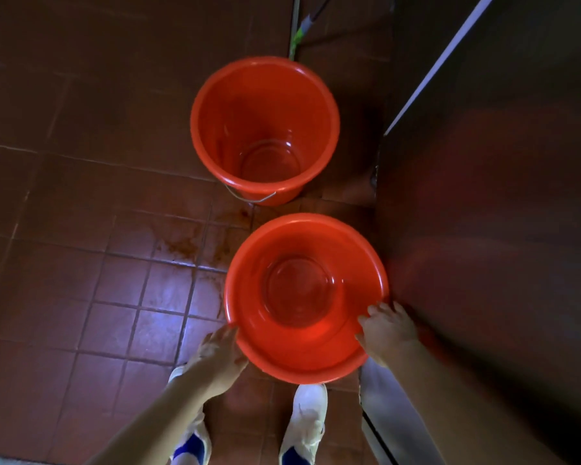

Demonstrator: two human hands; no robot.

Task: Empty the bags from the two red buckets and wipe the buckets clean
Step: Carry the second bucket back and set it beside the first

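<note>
The tiled floor (81, 263) fills the left and middle of the frame. It looks glossy, with brownish stains near the middle, so it is probably wet. The person would do well to keep their footing firm and move the bucket low and level rather than swing it. The dark metal cabinet (483, 229) takes up the right side. The near bucket's rim sits just beside it, perhaps touching, so any lift or turn should go toward the left of the frame to keep the bucket off the panel.

The near bucket (307, 297), at lower centre, is the one in hand. It holds no bag, only a bare, shiny bottom with moulded rings. Whether it rests on the floor or is held just off it cannot be told. The far bucket (265, 129), at upper centre, stands apart from it and is also free of any bag, with its wire handle (250, 196) hanging down the side nearest the camera. The emptying looks done, and wiping is likely what remains, though no cloth is in view.

The right hand (388, 333) grips the near bucket's rim at its lower right, fingers curled over the edge. The left hand (220, 350) lies against the outer wall at the bucket's lower left, fingers fairly straight. Curling those fingers round the rim as well would steady the hold.

White shoes (311, 417) stand below the bucket. A mop handle (299, 31) leans at the top of the frame.
</note>
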